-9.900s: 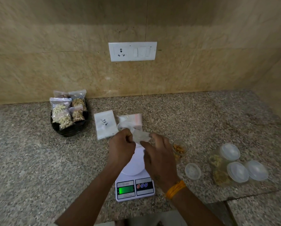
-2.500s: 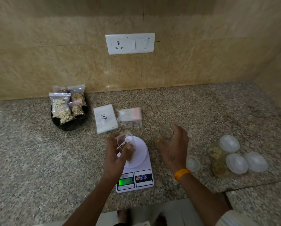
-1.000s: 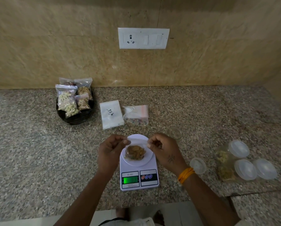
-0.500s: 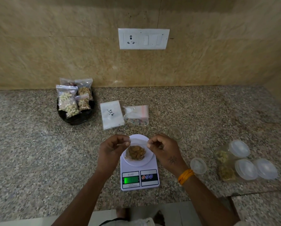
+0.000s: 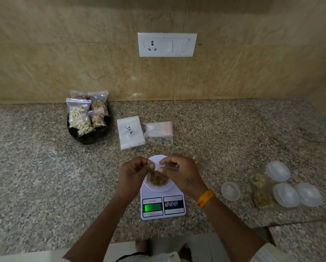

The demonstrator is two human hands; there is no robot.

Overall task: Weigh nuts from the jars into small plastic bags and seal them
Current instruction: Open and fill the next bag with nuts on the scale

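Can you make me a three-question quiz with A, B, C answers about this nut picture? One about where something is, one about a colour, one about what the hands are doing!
1. Where is the small clear plastic bag of brown nuts?
A on the white digital scale
B in the black basket
C beside the lidded jars

2. What colour is the scale's lit display?
A red
B green
C blue

3. What are the left hand and right hand doing?
A resting flat
B lifting a jar
C pinching the bag's top

Answers: 1 A, it sits on the scale's plate. 2 B, it glows green. 3 C, fingertips meet along the bag's top.
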